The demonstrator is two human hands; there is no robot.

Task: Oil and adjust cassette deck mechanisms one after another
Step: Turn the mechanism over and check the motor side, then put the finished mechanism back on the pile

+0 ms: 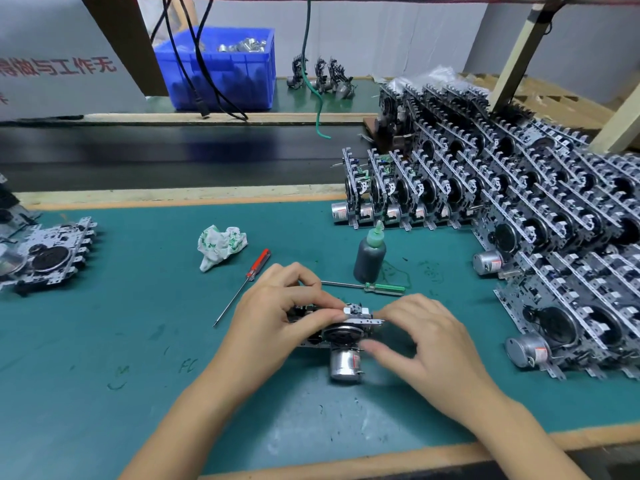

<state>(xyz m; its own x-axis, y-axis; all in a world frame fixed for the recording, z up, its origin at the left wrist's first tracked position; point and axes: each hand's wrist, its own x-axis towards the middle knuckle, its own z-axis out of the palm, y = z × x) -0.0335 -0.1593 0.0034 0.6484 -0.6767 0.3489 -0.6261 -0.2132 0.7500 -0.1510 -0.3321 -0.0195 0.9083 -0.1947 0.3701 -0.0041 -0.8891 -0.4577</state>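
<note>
Here, cassette mechanism (341,336) at lower centre of green bench (104,358) is pinched by curled fingers of left hand (277,317) and right hand (426,344). Blue bin (221,81), upper left, filled with metal parts. Two screwdrivers seen: red-handled (258,265), green-handled (384,288). One oil bottle (370,258).

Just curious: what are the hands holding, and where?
Both hands, left and right, grip a small metal cassette deck mechanism at its top edge, one from each end.

Assembly workshop (conveyor belt (173,150), stacked mechanisms (519,188))
</note>
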